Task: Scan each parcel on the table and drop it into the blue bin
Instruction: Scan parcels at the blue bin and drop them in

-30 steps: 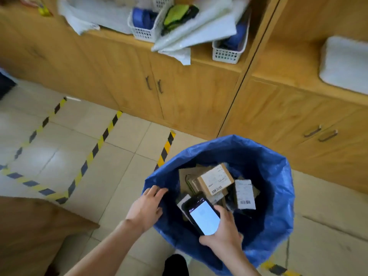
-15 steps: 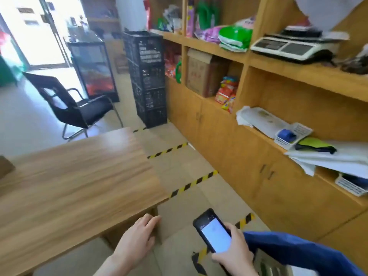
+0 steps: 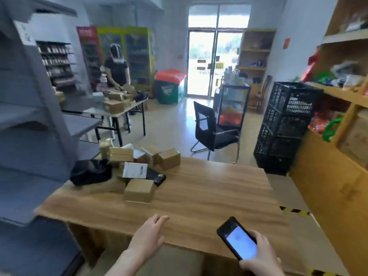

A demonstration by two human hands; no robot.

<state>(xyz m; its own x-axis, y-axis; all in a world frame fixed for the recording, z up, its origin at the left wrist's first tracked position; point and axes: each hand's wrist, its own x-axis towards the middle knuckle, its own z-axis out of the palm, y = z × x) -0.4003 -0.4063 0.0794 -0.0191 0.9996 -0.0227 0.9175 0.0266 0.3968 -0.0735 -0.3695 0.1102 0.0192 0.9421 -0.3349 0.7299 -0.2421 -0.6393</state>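
Your loose, empty left hand [image 3: 148, 234] is nearest that squat brown cardboard parcel [image 3: 139, 191] sitting ahead and slightly left of it on the wooden table [image 3: 209, 196], while your right hand [image 3: 260, 253] grips the black phone [image 3: 237, 239].

Only two arms of the person show, both at the near edge of the desk [image 3: 199, 196]. The left forearm [image 3: 121, 261] is bare along all of its visible length — a slim, smooth run that starts below the desk's near edge and narrows at the wrist. The left grip [image 3: 148, 234], over that edge, is a bare hand with slender fingers and a rounded back. The right grip [image 3: 260, 253], by the desk's near right corner, is bare as well — a hand followed by only a short stretch of bare wrist before the picture ends. Motion blur softens both, so nails and fine marks on them cannot be told.
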